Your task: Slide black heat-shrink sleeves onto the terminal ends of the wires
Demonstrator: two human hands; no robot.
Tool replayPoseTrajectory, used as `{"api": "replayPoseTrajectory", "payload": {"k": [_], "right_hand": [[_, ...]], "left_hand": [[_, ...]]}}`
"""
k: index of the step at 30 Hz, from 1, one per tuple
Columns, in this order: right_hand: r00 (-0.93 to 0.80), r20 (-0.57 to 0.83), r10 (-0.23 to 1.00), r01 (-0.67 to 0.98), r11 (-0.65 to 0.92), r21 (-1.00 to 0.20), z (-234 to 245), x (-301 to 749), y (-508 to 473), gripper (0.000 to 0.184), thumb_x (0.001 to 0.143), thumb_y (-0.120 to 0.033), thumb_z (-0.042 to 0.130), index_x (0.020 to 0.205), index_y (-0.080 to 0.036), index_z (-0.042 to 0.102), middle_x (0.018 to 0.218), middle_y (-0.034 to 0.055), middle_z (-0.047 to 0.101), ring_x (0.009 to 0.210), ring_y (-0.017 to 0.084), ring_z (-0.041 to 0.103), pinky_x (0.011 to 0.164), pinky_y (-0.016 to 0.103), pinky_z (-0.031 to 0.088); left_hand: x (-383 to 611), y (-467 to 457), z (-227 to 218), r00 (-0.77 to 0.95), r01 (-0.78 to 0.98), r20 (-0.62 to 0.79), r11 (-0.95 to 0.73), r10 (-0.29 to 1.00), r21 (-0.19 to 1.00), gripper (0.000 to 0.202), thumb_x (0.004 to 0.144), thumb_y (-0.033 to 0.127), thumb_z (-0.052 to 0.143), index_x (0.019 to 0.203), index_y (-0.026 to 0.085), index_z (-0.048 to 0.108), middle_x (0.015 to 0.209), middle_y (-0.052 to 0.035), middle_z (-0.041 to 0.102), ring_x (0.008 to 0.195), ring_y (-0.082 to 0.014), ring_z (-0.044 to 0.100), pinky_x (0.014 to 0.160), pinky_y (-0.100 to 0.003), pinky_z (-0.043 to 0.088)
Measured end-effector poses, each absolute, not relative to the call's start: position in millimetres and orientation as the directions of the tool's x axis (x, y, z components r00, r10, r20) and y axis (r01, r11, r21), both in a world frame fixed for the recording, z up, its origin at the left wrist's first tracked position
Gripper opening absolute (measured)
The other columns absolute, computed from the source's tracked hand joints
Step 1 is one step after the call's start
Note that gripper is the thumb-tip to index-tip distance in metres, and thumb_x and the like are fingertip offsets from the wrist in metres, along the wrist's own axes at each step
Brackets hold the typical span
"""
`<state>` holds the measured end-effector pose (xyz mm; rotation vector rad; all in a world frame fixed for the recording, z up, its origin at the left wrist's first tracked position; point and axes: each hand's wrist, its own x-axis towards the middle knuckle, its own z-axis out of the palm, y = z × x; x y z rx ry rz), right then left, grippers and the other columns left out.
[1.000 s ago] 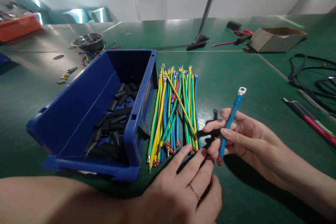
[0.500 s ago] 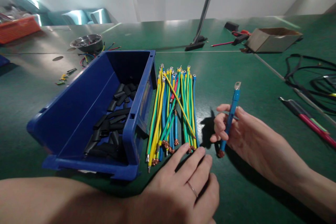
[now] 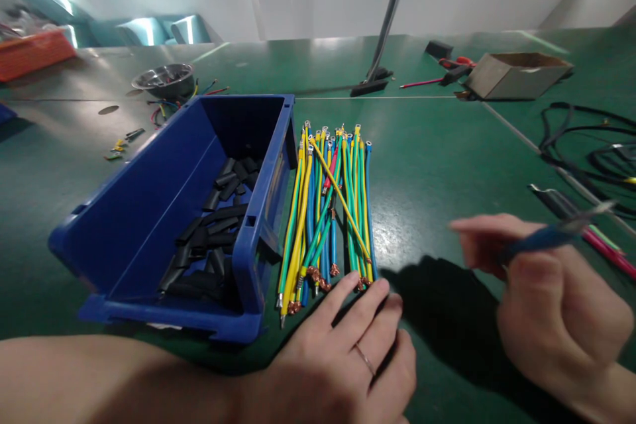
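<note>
My right hand (image 3: 551, 305) is closed round a short blue wire (image 3: 546, 236) with a metal lug at its far end; hand and wire are smeared by motion, and the wire lies nearly level, pointing right. My left hand (image 3: 348, 358) rests on the green table, fingers stretched out, its tips touching the near, bare-copper ends of a bundle of yellow, green and blue wires (image 3: 328, 205). A ring is on one finger. Left of the bundle stands a blue bin (image 3: 149, 212) with black sleeve pieces (image 3: 213, 232) inside.
A cardboard box (image 3: 517, 73), red-handled tools and a lamp base (image 3: 370, 83) stand at the back. A metal bowl (image 3: 166, 78) and wire scraps lie back left. Black cables (image 3: 591, 139) and a red-and-black tool (image 3: 586, 222) lie at the right.
My right hand has swung right and toward me with the blue wire, tipping it from upright to nearly level. My left hand has stayed at the bundle's near end.
</note>
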<state>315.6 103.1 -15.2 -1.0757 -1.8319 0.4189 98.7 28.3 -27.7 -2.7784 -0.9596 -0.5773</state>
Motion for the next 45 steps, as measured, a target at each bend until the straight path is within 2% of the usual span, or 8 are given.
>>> {"api": "replayPoseTrajectory", "payload": {"k": [2,4,11,21,26,30,40,45], "right_hand": [[-0.458,0.574,0.679,0.558,0.722,-0.408,-18,321,103,0.024,0.104,-0.035,0.04,0.096,-0.026,0.06,0.075,0.0011,0.058,0.065,0.016,0.053,0.058,0.029,0.041],[-0.568,0.537,0.624,0.586,0.765,-0.268,-20,323,104,0.02,0.102,-0.033,0.045,0.088,-0.024,0.055,0.069,0.0001,0.055,0.061,0.015,0.051,0.056,0.029,0.037],[-0.582,0.448,0.679,0.686,0.705,-0.177,-13,311,111,0.04,0.104,-0.041,0.043,0.069,-0.023,0.048,0.056,-0.0029,0.048,0.047,0.011,0.048,0.048,0.027,0.032],[-0.613,0.374,0.696,0.685,0.704,-0.189,-15,314,109,0.046,0.104,-0.044,0.041,0.064,-0.023,0.051,0.052,-0.0024,0.05,0.043,0.013,0.052,0.046,0.03,0.03],[-0.613,0.467,0.637,0.674,0.731,-0.113,-11,310,109,0.04,0.103,-0.044,0.044,0.069,-0.023,0.048,0.055,-0.0026,0.046,0.047,0.013,0.047,0.048,0.028,0.03],[-0.633,0.488,0.601,0.663,0.746,-0.059,-10,308,111,0.036,0.105,-0.038,0.042,0.073,-0.023,0.049,0.06,-0.0009,0.049,0.056,0.016,0.048,0.053,0.031,0.03],[-0.642,0.445,0.624,0.626,0.762,-0.165,-16,308,114,0.022,0.101,-0.036,0.052,0.086,-0.021,0.058,0.071,0.0005,0.058,0.066,0.017,0.048,0.059,0.032,0.033],[-0.659,0.444,0.607,0.58,0.786,-0.213,-15,306,116,0.016,0.1,-0.03,0.055,0.087,-0.02,0.057,0.073,0.0004,0.057,0.069,0.017,0.047,0.062,0.03,0.037]], "left_hand": [[99,27,-27,0.719,0.624,0.394,-0.782,0.572,-0.002,0.036,0.1,0.038,0.052,0.122,0.013,0.064,0.132,-0.0125,0.07,0.131,-0.0288,0.059,0.114,-0.045,0.039],[100,27,-27,0.711,0.631,0.399,-0.776,0.579,0.001,0.036,0.1,0.037,0.052,0.123,0.013,0.064,0.132,-0.0127,0.069,0.131,-0.0287,0.059,0.115,-0.045,0.039],[100,28,-30,0.714,0.62,0.417,-0.785,0.562,-0.005,0.035,0.101,0.035,0.049,0.122,0.012,0.065,0.132,-0.014,0.069,0.131,-0.0296,0.059,0.116,-0.047,0.037],[100,28,-26,0.721,0.628,0.401,-0.778,0.565,-0.033,0.035,0.102,0.036,0.048,0.122,0.013,0.065,0.131,-0.0117,0.07,0.13,-0.0282,0.059,0.117,-0.045,0.035],[99,27,-26,0.715,0.627,0.412,-0.779,0.565,-0.02,0.036,0.101,0.037,0.049,0.122,0.012,0.064,0.131,-0.0126,0.07,0.129,-0.0285,0.06,0.116,-0.046,0.036],[100,27,-27,0.726,0.618,0.395,-0.786,0.563,-0.016,0.036,0.101,0.036,0.048,0.123,0.013,0.064,0.132,-0.013,0.069,0.13,-0.0287,0.06,0.116,-0.046,0.036],[99,27,-27,0.734,0.613,0.371,-0.79,0.568,-0.003,0.036,0.1,0.035,0.05,0.124,0.012,0.065,0.134,-0.015,0.068,0.133,-0.0309,0.057,0.117,-0.047,0.035],[100,28,-25,0.732,0.613,0.378,-0.79,0.567,-0.002,0.035,0.1,0.036,0.05,0.122,0.013,0.064,0.134,-0.0135,0.068,0.133,-0.03,0.058,0.117,-0.046,0.035]]}}
